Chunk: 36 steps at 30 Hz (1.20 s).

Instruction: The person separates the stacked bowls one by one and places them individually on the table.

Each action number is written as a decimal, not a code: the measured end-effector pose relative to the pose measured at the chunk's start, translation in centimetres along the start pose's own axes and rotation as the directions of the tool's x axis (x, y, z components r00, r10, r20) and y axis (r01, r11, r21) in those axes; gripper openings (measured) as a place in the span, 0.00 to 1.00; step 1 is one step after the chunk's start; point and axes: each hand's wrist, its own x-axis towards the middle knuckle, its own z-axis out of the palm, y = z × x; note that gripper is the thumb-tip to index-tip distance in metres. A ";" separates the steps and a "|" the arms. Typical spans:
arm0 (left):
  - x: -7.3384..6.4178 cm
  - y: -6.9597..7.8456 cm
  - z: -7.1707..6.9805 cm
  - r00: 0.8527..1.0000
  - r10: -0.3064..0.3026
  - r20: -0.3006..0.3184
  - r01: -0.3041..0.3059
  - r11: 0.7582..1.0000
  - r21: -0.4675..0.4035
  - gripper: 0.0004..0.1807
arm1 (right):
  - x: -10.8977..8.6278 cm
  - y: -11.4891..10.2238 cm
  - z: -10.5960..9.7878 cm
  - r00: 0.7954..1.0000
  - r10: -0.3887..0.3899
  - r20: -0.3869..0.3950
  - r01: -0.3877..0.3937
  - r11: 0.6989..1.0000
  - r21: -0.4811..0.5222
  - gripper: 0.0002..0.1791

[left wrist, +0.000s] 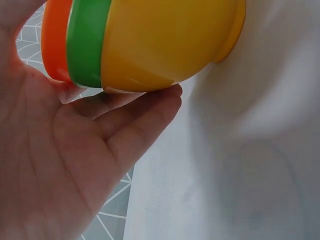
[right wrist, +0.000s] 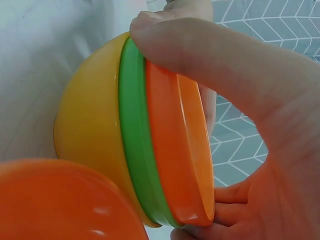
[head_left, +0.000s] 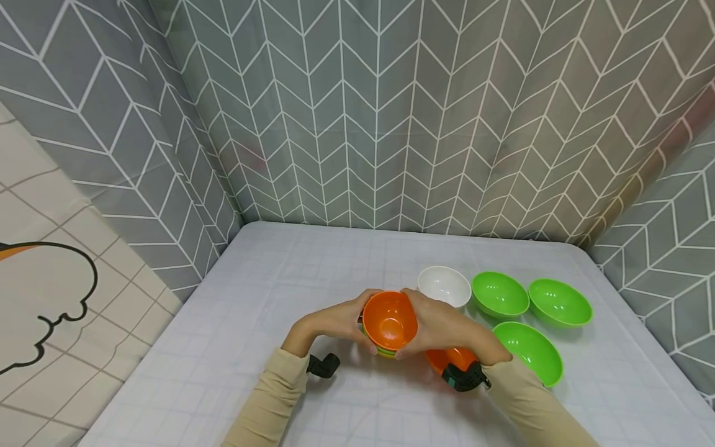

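Three nested bowls stand in a stack between both hands: an orange bowl [head_left: 390,318] on top, a green bowl [left wrist: 89,47] in the middle, a yellow bowl [left wrist: 165,45] at the bottom. My left hand [head_left: 347,320] grips the stack's left side, fingertips against the yellow bowl in the left wrist view. From the right, my right hand [head_left: 437,321] holds it, its thumb across the rims in the right wrist view. Another orange bowl [right wrist: 65,202] is close beside the stack, partly hidden under the right wrist in the head view.
A white bowl [head_left: 443,284] sits behind the right hand. To its right are green bowls, one in the middle [head_left: 499,293], one far right [head_left: 558,302] and one nearer [head_left: 530,351], partly behind the right forearm. Patterned curtains border the white-covered table [head_left: 223,347].
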 end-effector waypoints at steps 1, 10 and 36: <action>0.0 0.0 0.0 1.000 -0.002 0.000 0.002 1.000 0.001 0.54 | 0.0 0.0 0.0 1.000 0.004 0.002 -0.004 1.000 0.005 0.52; 0.1 0.1 0.0 1.000 -0.020 -0.002 0.020 1.000 0.020 0.55 | -0.2 0.3 -0.3 1.000 0.011 -0.005 -0.011 0.999 0.041 0.49; 0.1 -0.2 0.1 0.998 -0.060 -0.008 0.061 0.997 0.052 0.58 | -4.4 -0.6 -4.5 0.981 0.109 -0.159 -0.113 0.993 -0.017 0.58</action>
